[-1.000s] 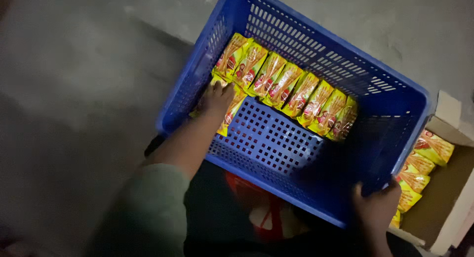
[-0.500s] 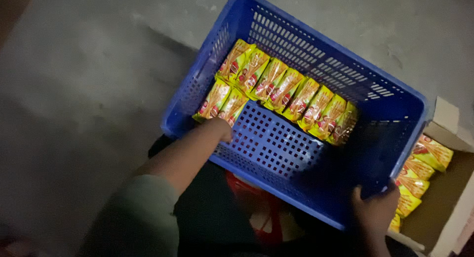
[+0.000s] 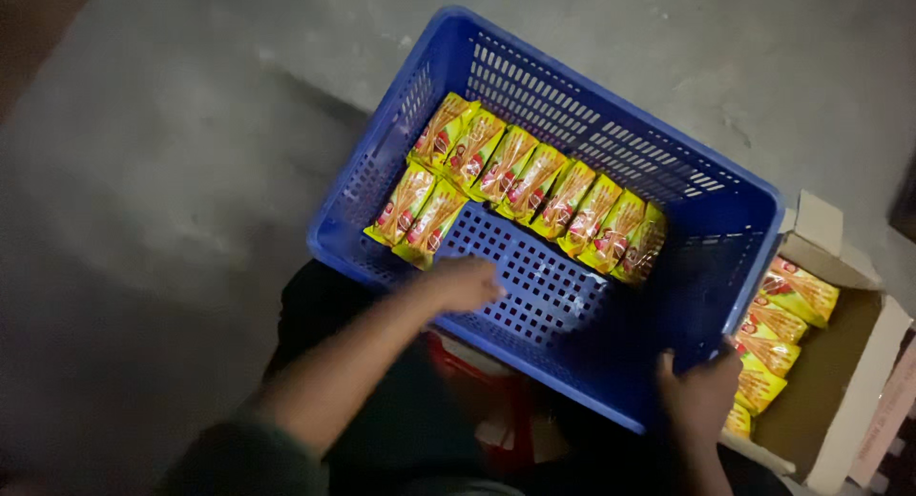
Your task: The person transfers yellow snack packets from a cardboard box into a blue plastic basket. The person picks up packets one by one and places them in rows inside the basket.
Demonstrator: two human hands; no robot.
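A blue plastic crate (image 3: 611,105) rests tilted on my lap. Inside it, several yellow snack packets (image 3: 534,181) lie in a row along the far wall, and two more packets (image 3: 418,215) lie side by side at the near left. My left hand (image 3: 465,284) hovers over the crate's near rim, blurred by motion, with nothing in it. At the near right corner, my right hand (image 3: 698,393) grips the crate.
An open cardboard box (image 3: 840,382) to the right holds more yellow snack packets (image 3: 778,320). Grey concrete floor (image 3: 172,153) surrounds the crate. A red and white shape (image 3: 496,410) shows under the crate near my lap.
My left hand let go of the two packets at the crate's near left and drew back to the right over the near rim. The right hand kept its grip.
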